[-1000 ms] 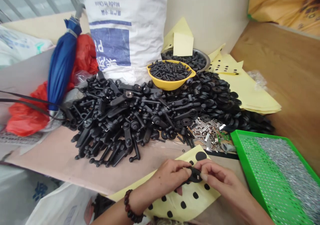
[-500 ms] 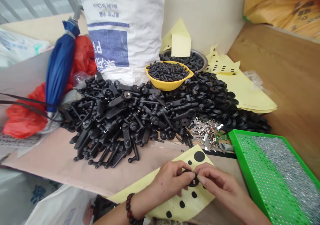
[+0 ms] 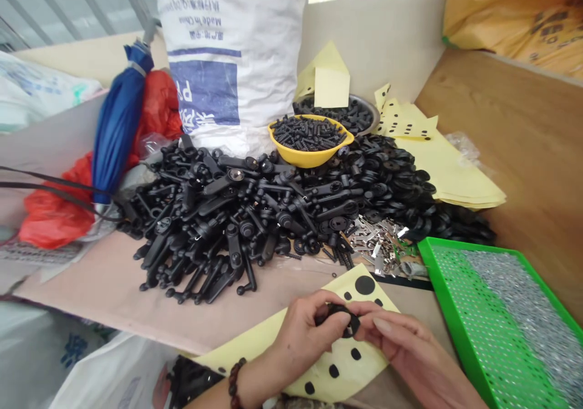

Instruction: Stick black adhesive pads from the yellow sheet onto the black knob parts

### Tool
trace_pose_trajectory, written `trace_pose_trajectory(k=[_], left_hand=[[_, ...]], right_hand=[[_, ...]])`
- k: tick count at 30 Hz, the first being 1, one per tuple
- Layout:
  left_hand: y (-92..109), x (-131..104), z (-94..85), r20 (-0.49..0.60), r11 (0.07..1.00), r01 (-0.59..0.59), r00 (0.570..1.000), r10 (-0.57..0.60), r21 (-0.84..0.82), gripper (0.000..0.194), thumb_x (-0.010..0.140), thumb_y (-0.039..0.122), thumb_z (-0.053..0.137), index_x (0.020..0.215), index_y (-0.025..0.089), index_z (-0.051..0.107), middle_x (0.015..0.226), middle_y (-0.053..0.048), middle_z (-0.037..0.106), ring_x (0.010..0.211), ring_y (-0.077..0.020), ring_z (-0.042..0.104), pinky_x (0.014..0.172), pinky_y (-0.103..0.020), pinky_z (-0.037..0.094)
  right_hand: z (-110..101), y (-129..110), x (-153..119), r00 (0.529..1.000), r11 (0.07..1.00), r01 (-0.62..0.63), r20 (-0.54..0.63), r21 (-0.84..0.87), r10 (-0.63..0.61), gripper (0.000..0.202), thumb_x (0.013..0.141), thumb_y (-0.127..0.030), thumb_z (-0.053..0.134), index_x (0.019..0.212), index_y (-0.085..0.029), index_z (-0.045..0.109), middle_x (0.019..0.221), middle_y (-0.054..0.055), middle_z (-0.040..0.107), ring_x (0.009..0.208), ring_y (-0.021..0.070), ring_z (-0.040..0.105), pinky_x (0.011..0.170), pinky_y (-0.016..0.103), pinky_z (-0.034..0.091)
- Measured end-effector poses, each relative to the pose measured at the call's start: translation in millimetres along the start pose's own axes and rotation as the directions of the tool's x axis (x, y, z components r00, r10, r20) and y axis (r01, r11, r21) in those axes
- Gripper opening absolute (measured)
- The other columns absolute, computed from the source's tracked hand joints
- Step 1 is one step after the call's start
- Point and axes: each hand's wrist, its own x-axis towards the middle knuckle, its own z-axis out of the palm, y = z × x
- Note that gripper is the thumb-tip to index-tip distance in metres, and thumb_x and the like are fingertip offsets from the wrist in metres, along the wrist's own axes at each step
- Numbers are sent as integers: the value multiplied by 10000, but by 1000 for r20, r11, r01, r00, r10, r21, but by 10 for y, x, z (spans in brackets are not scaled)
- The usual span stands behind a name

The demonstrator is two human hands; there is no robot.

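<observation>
Black disc [image 3: 354, 325]: left hand [image 3: 304, 330] pinching; right hand [image 3: 405, 339]: grip unclear; sack [image 3: 268, 51]: "Made in China".

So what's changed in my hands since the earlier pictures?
The black disc has tilted in your left hand, which still grips it; the thumb of your right hand has drawn off rightward. The dotted yellow sheet and pile of black parts stayed put.

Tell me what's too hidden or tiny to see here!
Black piece: partly covered by the left hand's grip, head view.
White sack: top cut off by the upper edge, head view.
Green tray: near end cut off at bottom edge, head view.
Grey bits: too small to tell their shape, head view.
</observation>
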Motion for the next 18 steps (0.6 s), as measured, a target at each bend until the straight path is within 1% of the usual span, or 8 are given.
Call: trace_pose_trajectory(k=[2,4,7,10,11,13,15,18], left_hand=[[-12,-15,14,-20,1000,-2,1000,2,12,248,788,327,558,888,128,667,615,22,536,510,-82,434,466,-179,344],[-29,-30,25,-51,999,-12,999,15,53,234,786,311,554,886,133,668,613,25,528,516,-85,432,472,-185,338],[-57,-52,35,-99,989,-43,993,57,141,196,783,280,558,864,142,672,591,34,501,522,-85,425,476,-185,331],[-91,-61,35,-115,994,-11,993,24,110,204,781,297,567,876,145,663,558,47,472,484,-77,412,451,-177,337],[-103,-59,33,-118,998,18,993,-10,64,230,780,328,575,890,143,654,554,49,476,461,-73,410,435,-175,346],[-122,-51,27,-110,997,68,991,-71,-35,311,776,412,593,916,137,632,563,43,506,423,-69,415,409,-177,371],[-130,-47,25,-93,991,85,991,-94,-102,384,764,483,619,928,135,618,576,32,538,407,-69,428,395,-181,387],[-124,-64,35,-54,987,38,997,-46,-156,400,776,499,635,942,135,625,610,14,567,444,-79,468,415,-182,411]], right_hand=[[-1,4,-16,997,995,41,-57,-94,-47,295,779,-462,675,650,-217,777,1009,112,748,946,290,649,825,367,507],[1,11,-33,987,964,90,-110,-249,-120,321,780,-488,666,627,-224,764,1002,113,756,971,312,646,837,380,505],[-1,25,-39,975,916,121,-129,-382,-182,366,770,-534,658,590,-228,748,921,108,771,909,317,666,815,389,520],[-45,47,-19,954,936,85,-244,-342,-176,372,728,-579,680,696,-224,786,690,87,745,733,285,677,703,381,545],[-68,53,-11,939,950,73,-301,-302,-168,378,720,-583,688,755,-222,794,655,78,734,690,271,674,676,374,548],[-109,59,0,916,970,79,-367,-232,-162,375,725,-566,701,848,-222,788,709,78,749,673,251,679,660,357,554],[-117,57,1,924,964,124,-328,-236,-199,341,768,-530,684,906,-229,765,795,74,754,703,234,685,682,339,558],[-42,63,-2,962,908,188,-116,-375,-247,318,862,-479,601,1041,-244,718,752,36,716,703,216,678,657,305,560]])
